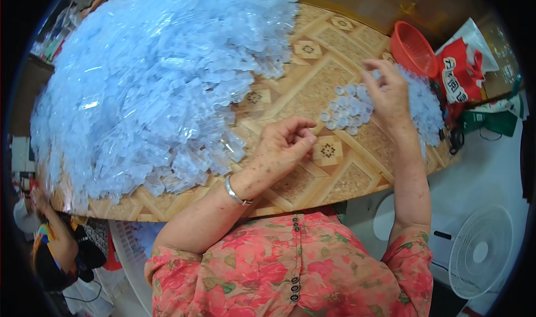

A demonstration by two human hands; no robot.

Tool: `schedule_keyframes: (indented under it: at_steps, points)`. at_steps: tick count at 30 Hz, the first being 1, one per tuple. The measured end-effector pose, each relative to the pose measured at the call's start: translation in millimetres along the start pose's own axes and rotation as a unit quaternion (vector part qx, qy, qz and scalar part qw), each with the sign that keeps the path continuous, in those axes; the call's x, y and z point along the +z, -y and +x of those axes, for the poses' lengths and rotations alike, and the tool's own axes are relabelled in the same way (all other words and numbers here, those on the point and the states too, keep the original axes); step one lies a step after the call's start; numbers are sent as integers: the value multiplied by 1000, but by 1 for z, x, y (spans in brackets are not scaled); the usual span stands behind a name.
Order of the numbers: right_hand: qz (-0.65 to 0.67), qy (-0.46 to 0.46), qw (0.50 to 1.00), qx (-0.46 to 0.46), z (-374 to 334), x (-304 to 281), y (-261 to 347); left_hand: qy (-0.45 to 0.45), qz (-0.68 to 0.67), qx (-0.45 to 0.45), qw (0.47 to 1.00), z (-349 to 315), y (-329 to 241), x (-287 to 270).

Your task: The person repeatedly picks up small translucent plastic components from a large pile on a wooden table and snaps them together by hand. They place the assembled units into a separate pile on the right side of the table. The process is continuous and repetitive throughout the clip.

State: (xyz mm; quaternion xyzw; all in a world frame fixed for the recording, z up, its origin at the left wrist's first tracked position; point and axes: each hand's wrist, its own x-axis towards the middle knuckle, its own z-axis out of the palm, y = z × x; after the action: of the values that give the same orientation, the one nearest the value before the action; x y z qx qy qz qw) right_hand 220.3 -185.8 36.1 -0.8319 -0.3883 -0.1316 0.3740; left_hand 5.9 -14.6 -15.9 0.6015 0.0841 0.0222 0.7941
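My left hand [289, 143] is over the table near its front edge, fingers curled in and thumb against them. What it holds, if anything, is hidden. A silver bracelet circles that wrist. My right hand [387, 92] is raised at the right, thumb and forefinger apart, with nothing visible between them. Beside it lies a small cluster of round translucent caps [347, 111]. A denser heap of small clear pieces [425, 107] spreads to the right of that hand. Left of my hands, a huge heap of clear, flat plastic pieces [162, 88] covers much of the table.
The wood-patterned table [335, 54] has a curved edge. A red plastic basket [413, 49] and a red bag [458, 74] stand at the far right, with black-handled scissors [456, 140] below. A white fan [480, 253] is at lower right. Another person's arm [58, 233] shows at left.
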Motion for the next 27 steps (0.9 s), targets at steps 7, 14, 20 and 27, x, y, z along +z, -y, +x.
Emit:
schedule_keyframes:
  at_steps: [7,14,20,27]
  points:
    - [79,116,990,25,63,118,73,-21,10,-2,1000,2,0,-2]
    - [113,126,984,52,96,155,75,-27,22,4,999,2,-3,0]
    - [278,188,922,192,64,105,76,-26,-10,5,1000,1,-5,0]
    - [370,270,861,223,0,42,64,-45,-87,65,993,4,4,-7]
